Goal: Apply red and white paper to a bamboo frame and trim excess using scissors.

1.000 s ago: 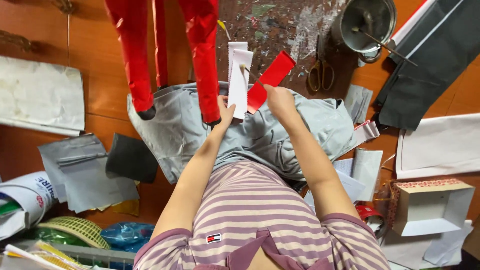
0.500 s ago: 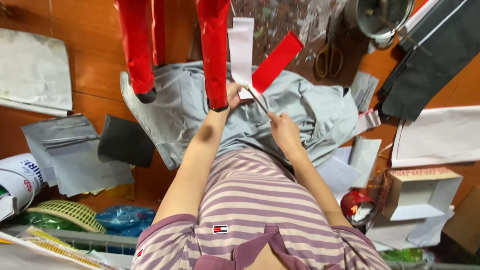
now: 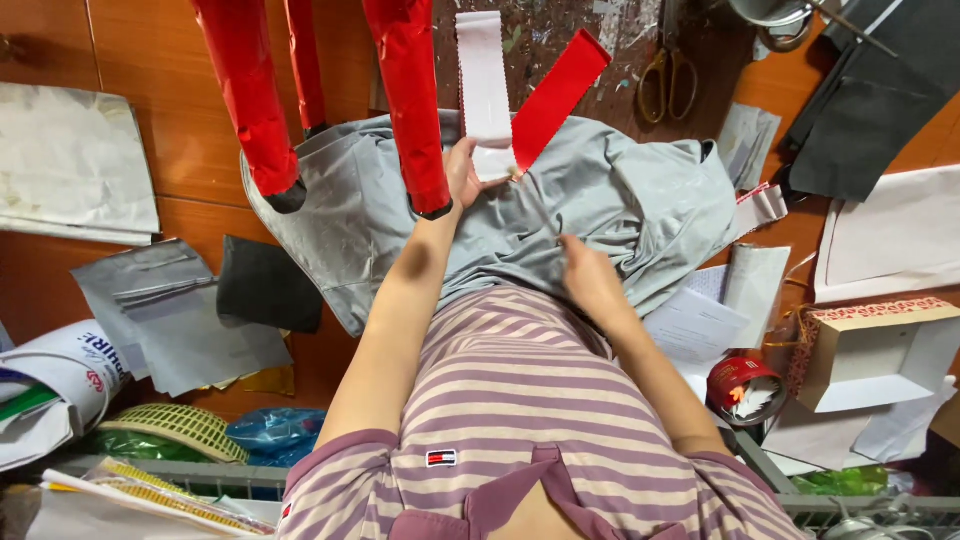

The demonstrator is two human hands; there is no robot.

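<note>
Head view: left hand (image 3: 462,172) is pinching white strip (image 3: 484,90) + red strip (image 3: 556,92) at 12 o'clock over grey cloth (image 3: 640,200). Right hand (image 3: 590,275), fingers closed, is pulling thin thread (image 3: 540,210) toward 5 o'clock. Advice: keep thread taut, left pinch steady.

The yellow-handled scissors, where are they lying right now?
In the head view, the yellow-handled scissors lie at the top, right of centre, on the speckled dark surface, just right of the red strip that the left hand holds.
</note>
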